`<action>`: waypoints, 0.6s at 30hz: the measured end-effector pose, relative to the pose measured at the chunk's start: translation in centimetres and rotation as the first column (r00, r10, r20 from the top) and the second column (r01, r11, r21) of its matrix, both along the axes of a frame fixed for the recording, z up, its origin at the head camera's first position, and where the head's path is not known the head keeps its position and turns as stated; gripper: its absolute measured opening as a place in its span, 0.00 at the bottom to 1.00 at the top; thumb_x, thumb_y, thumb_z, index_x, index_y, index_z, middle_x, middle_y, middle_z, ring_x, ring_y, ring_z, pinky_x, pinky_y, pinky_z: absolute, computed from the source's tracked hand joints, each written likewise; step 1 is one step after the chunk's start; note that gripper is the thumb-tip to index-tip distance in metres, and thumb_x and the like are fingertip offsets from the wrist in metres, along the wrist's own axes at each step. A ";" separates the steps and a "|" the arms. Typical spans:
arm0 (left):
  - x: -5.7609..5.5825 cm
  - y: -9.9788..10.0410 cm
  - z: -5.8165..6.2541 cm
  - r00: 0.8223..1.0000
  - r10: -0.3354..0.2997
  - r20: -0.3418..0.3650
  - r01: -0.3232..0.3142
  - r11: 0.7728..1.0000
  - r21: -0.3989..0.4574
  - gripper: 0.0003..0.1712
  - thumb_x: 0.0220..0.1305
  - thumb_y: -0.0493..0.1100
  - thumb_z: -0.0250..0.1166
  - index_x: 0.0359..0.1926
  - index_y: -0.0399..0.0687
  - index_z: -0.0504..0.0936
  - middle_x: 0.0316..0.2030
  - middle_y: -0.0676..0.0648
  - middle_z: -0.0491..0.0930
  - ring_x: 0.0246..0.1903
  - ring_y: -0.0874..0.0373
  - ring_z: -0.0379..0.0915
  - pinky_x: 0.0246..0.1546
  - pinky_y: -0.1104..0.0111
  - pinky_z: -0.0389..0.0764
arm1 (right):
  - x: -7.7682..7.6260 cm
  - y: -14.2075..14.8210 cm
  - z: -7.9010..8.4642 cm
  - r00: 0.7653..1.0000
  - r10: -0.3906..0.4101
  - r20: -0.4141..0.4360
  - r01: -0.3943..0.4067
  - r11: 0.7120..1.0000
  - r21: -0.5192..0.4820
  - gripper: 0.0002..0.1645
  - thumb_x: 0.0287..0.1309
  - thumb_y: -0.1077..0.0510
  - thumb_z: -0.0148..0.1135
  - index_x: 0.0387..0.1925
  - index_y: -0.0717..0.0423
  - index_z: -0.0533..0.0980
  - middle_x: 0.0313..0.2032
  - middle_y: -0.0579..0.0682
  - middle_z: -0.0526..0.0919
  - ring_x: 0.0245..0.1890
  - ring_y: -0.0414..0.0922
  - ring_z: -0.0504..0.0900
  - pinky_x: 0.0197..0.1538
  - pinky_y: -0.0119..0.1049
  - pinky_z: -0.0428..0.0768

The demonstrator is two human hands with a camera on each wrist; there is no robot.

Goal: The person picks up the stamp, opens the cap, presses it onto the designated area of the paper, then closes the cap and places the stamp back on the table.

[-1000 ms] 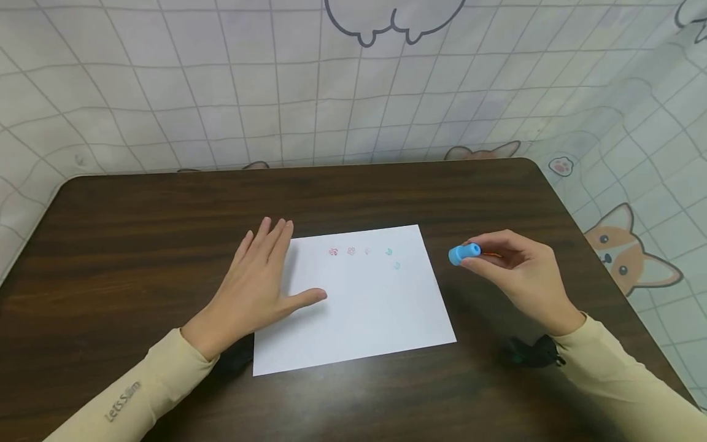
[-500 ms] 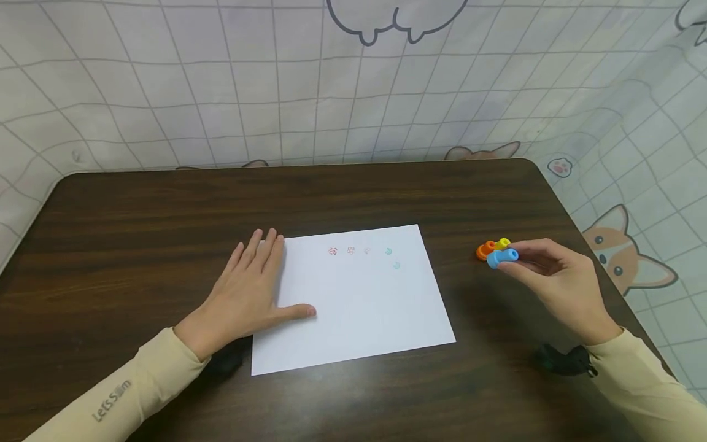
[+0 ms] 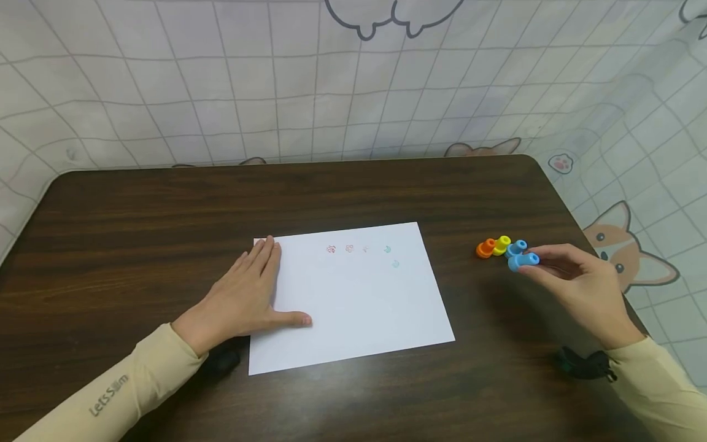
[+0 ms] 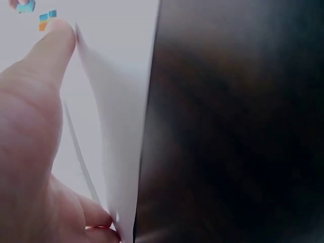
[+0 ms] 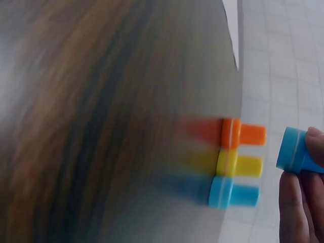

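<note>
My right hand [image 3: 588,291] pinches a light blue stamp [image 3: 521,262] between thumb and fingers. In the right wrist view that held stamp [image 5: 291,149] shows apart from an orange stamp [image 5: 243,132], a yellow stamp [image 5: 239,164] and a second blue stamp [image 5: 234,193], which stand in a row on the table. My left hand [image 3: 234,304] lies with straight fingers over the left edge of a white sheet of paper [image 3: 364,313], thumb spread across it. Small red, pink and green prints [image 3: 350,248] mark the sheet's upper part. The left wrist view shows the thumb [image 4: 48,50] close up, with the paper bulging slightly beside it.
The dark wooden table [image 3: 138,245] reaches back to a white grid-patterned curtain [image 3: 221,80]. Its right edge runs close behind the row of stamps. A dark strap [image 3: 585,363] hangs under the right wrist.
My right hand has moved right with the blue stamp, bringing the orange, yellow and second blue stamps into view. My left hand has shifted slightly down and left on the paper.
</note>
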State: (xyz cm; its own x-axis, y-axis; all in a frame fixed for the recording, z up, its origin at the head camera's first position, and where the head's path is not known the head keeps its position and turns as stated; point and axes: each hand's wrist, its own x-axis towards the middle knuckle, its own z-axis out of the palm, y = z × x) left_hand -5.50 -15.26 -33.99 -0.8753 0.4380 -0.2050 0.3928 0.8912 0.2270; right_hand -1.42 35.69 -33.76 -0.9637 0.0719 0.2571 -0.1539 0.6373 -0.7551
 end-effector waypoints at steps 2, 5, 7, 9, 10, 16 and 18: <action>-0.1 0.0 -0.1 1.000 -0.003 0.007 0.003 1.000 0.000 0.83 0.47 0.88 0.61 0.80 0.27 0.46 0.81 0.28 0.44 0.81 0.31 0.43 0.79 0.39 0.55 | 0.0 0.5 -0.1 1.000 0.001 -0.004 -0.001 1.000 0.006 0.18 0.54 0.69 0.76 0.48 0.62 0.83 0.40 0.26 0.86 0.41 0.21 0.87 0.45 0.14 0.82; -0.1 -0.1 -0.1 1.000 0.000 0.016 0.000 1.000 -0.001 0.83 0.47 0.88 0.61 0.80 0.27 0.45 0.81 0.28 0.43 0.82 0.32 0.42 0.80 0.39 0.55 | -0.1 1.1 -0.4 1.000 0.009 -0.009 -0.009 1.000 0.002 0.17 0.54 0.70 0.75 0.47 0.64 0.83 0.41 0.25 0.87 0.41 0.21 0.87 0.45 0.15 0.82; -0.1 -0.1 -0.1 1.000 0.003 0.020 -0.003 1.000 -0.003 0.83 0.47 0.88 0.61 0.80 0.27 0.45 0.81 0.28 0.43 0.82 0.32 0.41 0.80 0.40 0.55 | -0.2 1.4 -0.6 1.000 0.012 -0.005 -0.012 1.000 0.000 0.17 0.53 0.71 0.75 0.47 0.64 0.83 0.41 0.24 0.87 0.41 0.21 0.87 0.45 0.15 0.82; -0.1 -0.1 0.0 1.000 0.006 0.023 -0.006 1.000 -0.004 0.82 0.48 0.87 0.62 0.80 0.27 0.45 0.81 0.28 0.43 0.82 0.32 0.41 0.80 0.40 0.54 | -0.3 1.8 -0.9 1.000 0.009 0.010 -0.009 1.000 -0.003 0.17 0.54 0.70 0.76 0.47 0.64 0.83 0.41 0.23 0.87 0.40 0.20 0.87 0.44 0.14 0.82; -0.1 -0.1 0.0 1.000 0.006 0.023 -0.006 1.000 -0.005 0.82 0.48 0.87 0.63 0.80 0.27 0.46 0.81 0.28 0.43 0.82 0.32 0.41 0.80 0.40 0.54 | -0.4 2.0 -1.0 1.000 0.005 0.018 -0.005 1.000 0.005 0.17 0.54 0.69 0.76 0.47 0.64 0.83 0.41 0.22 0.87 0.40 0.20 0.87 0.44 0.14 0.82; -0.1 0.0 -0.1 1.000 0.001 0.024 -0.001 1.000 -0.013 0.82 0.49 0.87 0.62 0.80 0.28 0.45 0.82 0.29 0.42 0.82 0.32 0.41 0.80 0.40 0.54 | -0.7 3.2 -1.7 0.996 -0.024 0.085 0.020 0.999 0.042 0.17 0.55 0.65 0.77 0.47 0.62 0.83 0.39 0.17 0.85 0.37 0.17 0.85 0.40 0.13 0.81; -0.1 0.0 -0.1 1.000 -0.003 0.023 0.004 1.000 -0.019 0.82 0.48 0.88 0.60 0.80 0.28 0.44 0.82 0.29 0.42 0.82 0.33 0.41 0.80 0.40 0.54 | -0.7 3.5 -1.8 0.994 -0.030 0.107 0.025 0.998 0.051 0.17 0.55 0.64 0.77 0.47 0.61 0.83 0.38 0.16 0.85 0.36 0.17 0.85 0.38 0.13 0.81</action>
